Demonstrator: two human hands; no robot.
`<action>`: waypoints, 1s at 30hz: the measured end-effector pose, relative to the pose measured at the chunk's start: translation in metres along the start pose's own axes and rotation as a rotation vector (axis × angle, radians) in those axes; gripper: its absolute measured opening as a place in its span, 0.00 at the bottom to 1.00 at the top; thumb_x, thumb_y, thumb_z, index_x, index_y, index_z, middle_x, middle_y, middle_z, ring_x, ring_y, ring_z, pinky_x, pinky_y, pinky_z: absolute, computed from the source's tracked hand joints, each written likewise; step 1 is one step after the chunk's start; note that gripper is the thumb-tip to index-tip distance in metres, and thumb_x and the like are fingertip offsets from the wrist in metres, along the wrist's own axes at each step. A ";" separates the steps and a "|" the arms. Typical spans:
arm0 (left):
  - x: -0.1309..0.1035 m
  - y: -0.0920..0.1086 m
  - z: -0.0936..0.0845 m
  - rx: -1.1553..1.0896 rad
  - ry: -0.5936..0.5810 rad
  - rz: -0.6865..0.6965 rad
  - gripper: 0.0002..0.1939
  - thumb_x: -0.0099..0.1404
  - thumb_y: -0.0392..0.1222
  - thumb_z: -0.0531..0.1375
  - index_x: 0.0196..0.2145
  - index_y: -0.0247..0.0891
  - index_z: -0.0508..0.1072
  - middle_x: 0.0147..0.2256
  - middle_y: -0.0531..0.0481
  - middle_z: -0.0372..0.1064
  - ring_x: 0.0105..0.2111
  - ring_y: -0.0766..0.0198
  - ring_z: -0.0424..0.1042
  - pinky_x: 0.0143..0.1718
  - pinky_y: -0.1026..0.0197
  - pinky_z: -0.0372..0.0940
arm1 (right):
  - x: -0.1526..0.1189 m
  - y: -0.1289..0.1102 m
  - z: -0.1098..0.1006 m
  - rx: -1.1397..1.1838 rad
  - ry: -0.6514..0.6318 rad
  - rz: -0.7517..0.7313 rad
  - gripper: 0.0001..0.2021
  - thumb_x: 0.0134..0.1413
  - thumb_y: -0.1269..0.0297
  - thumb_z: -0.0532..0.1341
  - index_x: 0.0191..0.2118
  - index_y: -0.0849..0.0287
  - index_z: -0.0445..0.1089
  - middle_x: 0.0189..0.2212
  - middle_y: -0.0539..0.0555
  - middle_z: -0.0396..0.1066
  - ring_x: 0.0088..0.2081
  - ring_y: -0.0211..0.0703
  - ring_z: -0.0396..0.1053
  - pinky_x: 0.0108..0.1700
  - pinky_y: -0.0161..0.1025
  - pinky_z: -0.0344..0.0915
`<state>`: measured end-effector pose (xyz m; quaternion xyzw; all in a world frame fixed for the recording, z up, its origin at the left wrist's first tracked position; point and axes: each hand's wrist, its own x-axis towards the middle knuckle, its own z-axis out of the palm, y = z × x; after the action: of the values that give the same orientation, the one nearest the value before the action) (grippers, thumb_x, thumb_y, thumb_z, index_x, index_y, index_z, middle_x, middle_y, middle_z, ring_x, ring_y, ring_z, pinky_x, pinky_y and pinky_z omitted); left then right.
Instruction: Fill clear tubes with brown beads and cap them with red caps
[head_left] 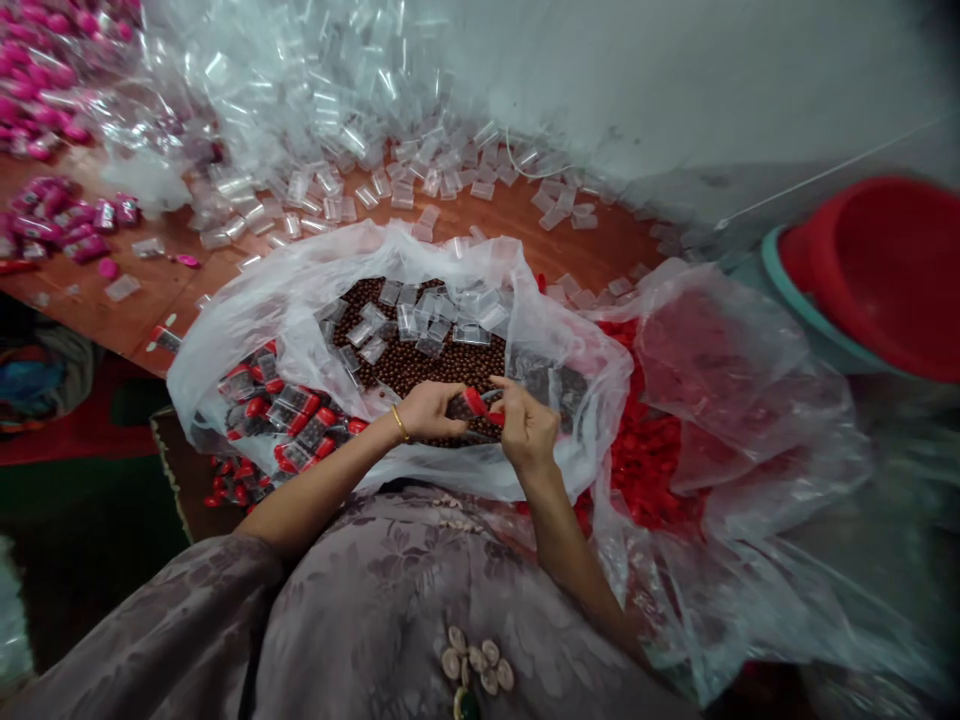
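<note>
Brown beads (450, 372) fill an open white plastic bag (247, 290) in front of me, with clear plastic cases (409, 322) scattered on top. Over the beads, my left hand (431, 412) holds a small clear case with a red part (474, 402) between thumb and fingers. My right hand (527, 425) meets it from the right, fingertips pinched round a small red piece (495, 415) beside the case. Filled cases with red ends (296, 410) lie in the bag's left side. Red pieces (649, 460) are heaped to the right of the bag.
Many clear cases (330, 100) are piled at the back of the orange-brown table (615, 235). Pink items (37, 80) lie at the far left. Red and teal basins (892, 270) stand at the right, near crumpled clear plastic (780, 400).
</note>
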<state>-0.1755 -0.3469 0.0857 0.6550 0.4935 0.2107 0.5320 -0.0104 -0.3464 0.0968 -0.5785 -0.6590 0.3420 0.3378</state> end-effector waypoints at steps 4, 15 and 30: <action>-0.001 0.005 0.003 0.104 -0.069 0.029 0.05 0.45 0.37 0.59 0.23 0.35 0.67 0.18 0.58 0.58 0.20 0.73 0.54 0.23 0.69 0.49 | 0.010 0.000 0.016 0.400 0.013 0.232 0.31 0.57 0.44 0.35 0.42 0.58 0.69 0.20 0.50 0.64 0.20 0.35 0.62 0.24 0.33 0.61; -0.021 0.020 0.025 0.368 -0.095 -0.037 0.08 0.46 0.39 0.59 0.28 0.37 0.70 0.24 0.47 0.67 0.27 0.58 0.67 0.30 0.61 0.59 | -0.002 -0.003 0.025 0.448 -0.491 0.329 0.33 0.57 0.43 0.31 0.62 0.52 0.47 0.53 0.54 0.63 0.55 0.39 0.59 0.60 0.44 0.49; -0.095 -0.045 -0.024 0.689 0.002 -0.274 0.08 0.55 0.45 0.53 0.28 0.39 0.66 0.23 0.52 0.66 0.24 0.64 0.66 0.27 0.65 0.55 | -0.019 0.041 -0.014 0.199 0.167 0.286 0.23 0.56 0.50 0.46 0.46 0.58 0.67 0.43 0.57 0.70 0.42 0.41 0.68 0.44 0.39 0.64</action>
<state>-0.2544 -0.4204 0.0776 0.7234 0.6191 -0.0401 0.3031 0.0248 -0.3607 0.0688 -0.6563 -0.5026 0.4011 0.3948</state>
